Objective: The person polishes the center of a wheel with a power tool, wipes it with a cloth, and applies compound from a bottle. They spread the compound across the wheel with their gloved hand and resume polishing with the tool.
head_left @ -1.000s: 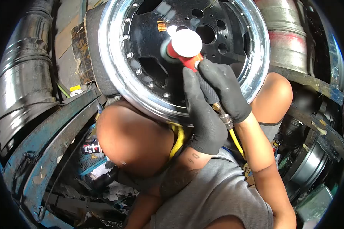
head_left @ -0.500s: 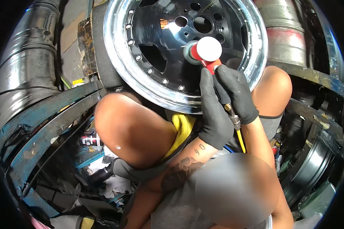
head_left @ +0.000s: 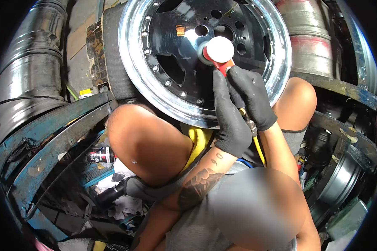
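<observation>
A black wheel (head_left: 171, 38) with a shiny polished lip and small bolts lies face up in front of my knees. Over its face, near the centre holes, is a red air polisher (head_left: 220, 51) with a white round top. Its grey pad (head_left: 202, 54) is against the black surface, partly hidden under the head. My left hand (head_left: 231, 121), in a dark glove, is closed along the left side of the tool's handle. From the right, my right hand (head_left: 254, 98), gloved too, wraps the same handle. A yellow air hose (head_left: 259, 151) runs back from the handle's end.
A yellow cloth (head_left: 198, 145) lies by my left thigh. Metal drums (head_left: 27, 71) stand at left, and another drum (head_left: 310, 50) at right. A blue metal frame (head_left: 42, 129) crosses the left side. Below are a dark can (head_left: 100, 154) and, at right, another wheel (head_left: 339, 180).
Both hands have shifted the polisher left and slightly up across the wheel face. The wheel appears a little lower and further right in view. The grip is the same.
</observation>
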